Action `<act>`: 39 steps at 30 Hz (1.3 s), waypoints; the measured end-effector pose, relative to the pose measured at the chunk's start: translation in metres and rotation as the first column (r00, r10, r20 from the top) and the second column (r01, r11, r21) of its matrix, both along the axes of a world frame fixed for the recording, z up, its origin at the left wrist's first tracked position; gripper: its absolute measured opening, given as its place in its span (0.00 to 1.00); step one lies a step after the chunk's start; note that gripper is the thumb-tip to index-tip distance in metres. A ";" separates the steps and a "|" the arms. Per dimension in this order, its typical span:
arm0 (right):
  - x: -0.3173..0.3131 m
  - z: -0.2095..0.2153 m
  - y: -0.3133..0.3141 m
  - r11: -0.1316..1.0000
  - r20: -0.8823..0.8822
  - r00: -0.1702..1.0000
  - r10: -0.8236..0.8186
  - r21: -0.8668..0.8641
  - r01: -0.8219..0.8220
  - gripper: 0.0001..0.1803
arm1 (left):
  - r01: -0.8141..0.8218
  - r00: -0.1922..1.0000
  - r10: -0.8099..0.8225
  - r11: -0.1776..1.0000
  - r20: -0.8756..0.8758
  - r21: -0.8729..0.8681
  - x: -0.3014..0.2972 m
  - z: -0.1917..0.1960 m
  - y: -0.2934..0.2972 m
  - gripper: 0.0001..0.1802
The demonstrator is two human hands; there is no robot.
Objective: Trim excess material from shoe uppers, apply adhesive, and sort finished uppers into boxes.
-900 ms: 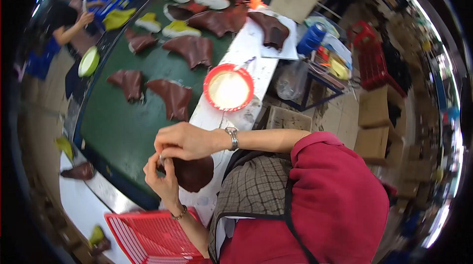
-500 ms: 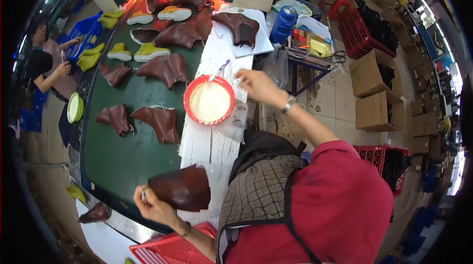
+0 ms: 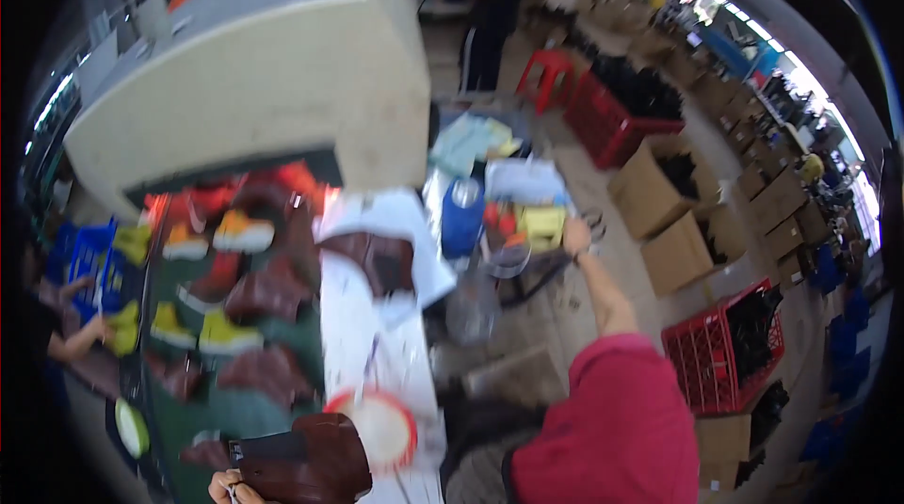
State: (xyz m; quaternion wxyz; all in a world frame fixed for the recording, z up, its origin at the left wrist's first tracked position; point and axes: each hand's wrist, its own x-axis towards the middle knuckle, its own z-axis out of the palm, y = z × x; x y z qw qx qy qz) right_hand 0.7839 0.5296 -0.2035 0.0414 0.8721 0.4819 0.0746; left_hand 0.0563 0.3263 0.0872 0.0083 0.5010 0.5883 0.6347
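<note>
Frame was blurry. Left hand [image 3: 229, 486] sat at the bottom edge, fingers gripping a brown leather piece [image 3: 306, 460] at its left side, just beside the red-rimmed bowl [image 3: 379, 425] on the white tabletop [image 3: 353, 335]. Right hand [image 3: 575, 236] was stretched out to the right, at a cluttered stand holding a yellow object [image 3: 541, 222] and a blue bottle [image 3: 462, 218]; too blurred to tell if it was clenched or released. More brown leather pieces [image 3: 268, 295] lay on the green belt [image 3: 282, 405]. Red crate [image 3: 720, 344] stood on the floor at right.
</note>
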 end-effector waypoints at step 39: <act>-0.332 0.136 -0.016 0.837 -0.590 -0.786 -0.184 0.326 -0.440 0.43 | 0.426 0.814 -0.579 0.643 -0.041 -0.636 0.125 -0.111 0.236 0.18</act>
